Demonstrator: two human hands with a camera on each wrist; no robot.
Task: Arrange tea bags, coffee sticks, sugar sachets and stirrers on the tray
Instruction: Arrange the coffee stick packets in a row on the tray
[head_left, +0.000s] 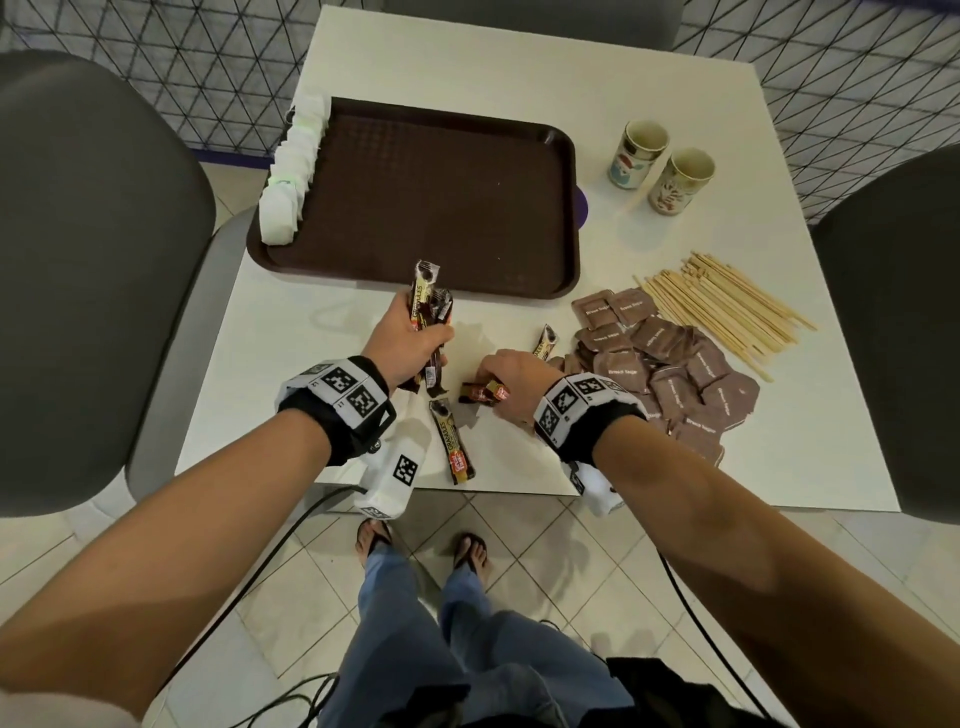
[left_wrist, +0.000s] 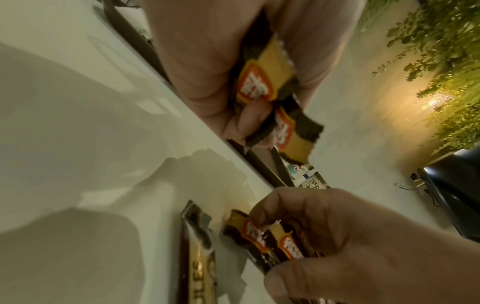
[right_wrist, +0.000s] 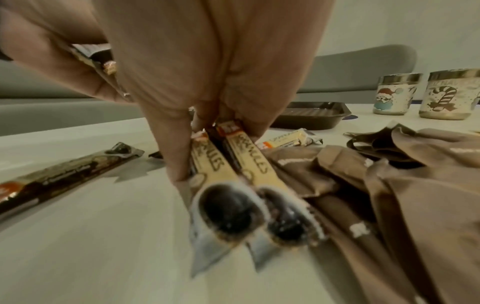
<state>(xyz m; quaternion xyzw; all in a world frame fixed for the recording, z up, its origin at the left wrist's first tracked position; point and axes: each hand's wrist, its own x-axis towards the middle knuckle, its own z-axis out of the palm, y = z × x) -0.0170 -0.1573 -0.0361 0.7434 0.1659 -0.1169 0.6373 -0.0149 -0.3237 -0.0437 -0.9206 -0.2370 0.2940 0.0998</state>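
Your left hand (head_left: 402, 338) holds a bunch of coffee sticks (head_left: 428, 306) above the counter (head_left: 675, 104), its grip curled round their middle; their printed ends poke up toward the near edge of the tray (head_left: 441, 208) and their lower ends hang past your wrist. From the left wrist view you see orange-and-yellow labelled ends (left_wrist: 265, 80) clamped between your thumb and fingers; how many sticks are in the bunch is hard to tell.

Your right hand (head_left: 511, 374) is down on the counter just right of the left, its grip pinching two coffee sticks side by side (right_wrist: 233, 174). The right wrist view shows your fingertips (right_wrist: 179, 168) pressed on their labelled ends while the far ends rest on the counter.

One loose stick (head_left: 453, 441) lies on the counter near its front edge, between your two wrists. Another stick (head_left: 546, 340) lies just beyond your right hand, at the edge of the sugar sachets (head_left: 670, 364).

The brown sachets lie in an overlapping heap to the right of your right hand. The wooden stirrers (head_left: 727, 306) are fanned out beyond that heap, touching its far side.

The brown tray sits at the back left of the counter. A row of white tea bags (head_left: 291, 171) stands along its left edge.

Two printed cups (head_left: 660, 171) stand upright to the right of the tray, just beside each other.
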